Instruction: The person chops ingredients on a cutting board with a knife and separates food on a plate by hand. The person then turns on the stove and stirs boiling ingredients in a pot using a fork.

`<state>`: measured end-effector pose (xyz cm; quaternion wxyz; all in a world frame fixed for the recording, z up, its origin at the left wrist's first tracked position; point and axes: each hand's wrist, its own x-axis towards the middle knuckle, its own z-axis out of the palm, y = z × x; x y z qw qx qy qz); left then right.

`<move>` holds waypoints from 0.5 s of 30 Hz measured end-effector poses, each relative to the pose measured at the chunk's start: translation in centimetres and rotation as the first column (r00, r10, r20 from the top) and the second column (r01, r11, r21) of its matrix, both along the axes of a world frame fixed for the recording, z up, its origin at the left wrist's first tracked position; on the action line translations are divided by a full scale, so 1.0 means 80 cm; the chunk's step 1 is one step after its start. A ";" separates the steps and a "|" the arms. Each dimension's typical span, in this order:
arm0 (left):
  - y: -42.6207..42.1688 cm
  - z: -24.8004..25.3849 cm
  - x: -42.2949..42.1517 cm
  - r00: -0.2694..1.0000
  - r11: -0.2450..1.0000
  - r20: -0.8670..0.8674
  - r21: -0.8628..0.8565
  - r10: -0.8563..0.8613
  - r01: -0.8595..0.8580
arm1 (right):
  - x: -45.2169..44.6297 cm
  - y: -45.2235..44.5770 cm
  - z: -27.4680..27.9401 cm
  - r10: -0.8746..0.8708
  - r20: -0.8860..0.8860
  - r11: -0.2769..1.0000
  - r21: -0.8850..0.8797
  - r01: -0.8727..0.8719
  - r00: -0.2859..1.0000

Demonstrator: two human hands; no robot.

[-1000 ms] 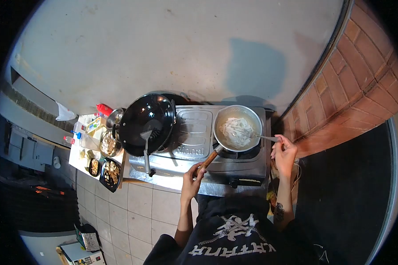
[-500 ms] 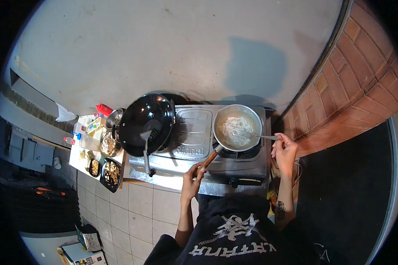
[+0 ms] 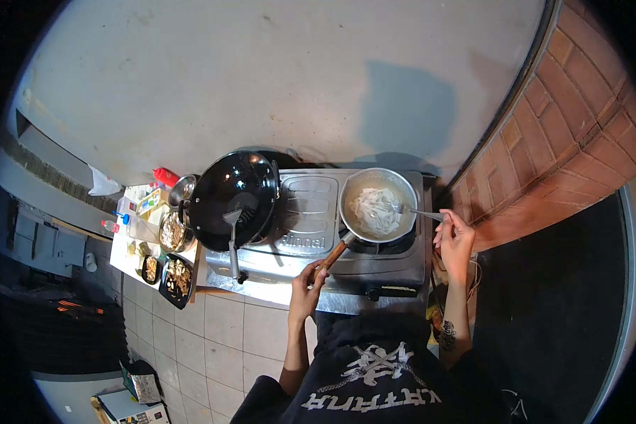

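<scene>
A metal saucepan (image 3: 346, 205) stands on the right burner of the stove, with pale, wide noodles (image 3: 376, 210) in liquid inside it. My left hand (image 3: 307, 288) is closed around the saucepan's wooden handle (image 3: 337, 253). In my right hand (image 3: 455, 239) is the end of a fork (image 3: 424, 213), held in a pinch. Its head reaches over the pan's right rim to the edge of the noodles; the tines are partly hidden there.
A black wok (image 3: 226, 184) with a slotted spatula (image 3: 233, 240) resting in it sits on the left burner of the steel stove (image 3: 311, 184). Further left, a white table (image 3: 128, 263) bears bowls, a black dish of chopped food (image 3: 177, 277) and bottles. A brick wall (image 3: 537, 141) rises at right.
The fork's head has shifted slightly up and to the right in the pan, and the noodles have changed shape a little. My left hand stays on the handle.
</scene>
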<state>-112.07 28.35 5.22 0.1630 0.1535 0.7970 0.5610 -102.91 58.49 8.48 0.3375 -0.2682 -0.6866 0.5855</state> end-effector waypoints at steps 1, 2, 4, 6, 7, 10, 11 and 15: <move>0.000 0.000 0.001 1.000 1.000 0.002 0.005 0.000 0.000 | 0.001 -0.002 0.000 0.002 0.013 1.000 -0.006 -0.002 1.000; 0.000 -0.001 0.000 1.000 1.000 0.001 0.006 -0.001 0.001 | 0.001 -0.002 0.000 0.003 0.024 1.000 -0.010 -0.002 1.000; -0.001 -0.003 0.000 1.000 1.000 0.010 0.010 0.004 -0.004 | 0.002 -0.003 0.001 0.003 0.026 1.000 -0.004 -0.002 1.000; -0.001 -0.001 0.001 1.000 1.000 0.015 0.005 0.001 -0.001 | 0.002 -0.003 0.001 0.004 0.029 1.000 0.004 -0.004 1.000; 0.000 0.001 0.001 1.000 1.000 0.020 -0.001 -0.002 0.002 | 0.002 -0.004 0.000 0.007 0.026 1.000 0.013 -0.007 1.000; 0.001 0.004 0.001 1.000 1.000 0.020 -0.007 -0.003 0.003 | 0.004 -0.005 0.001 0.016 0.027 0.999 0.028 -0.017 1.000; 0.001 0.004 0.001 1.000 1.000 0.020 -0.007 -0.004 0.004 | 0.005 -0.005 0.001 0.022 0.032 0.999 0.034 -0.023 0.999; 0.001 0.004 0.001 1.000 1.000 0.015 -0.013 0.003 -0.003 | 0.008 -0.008 0.002 0.033 0.033 0.999 0.019 -0.034 0.999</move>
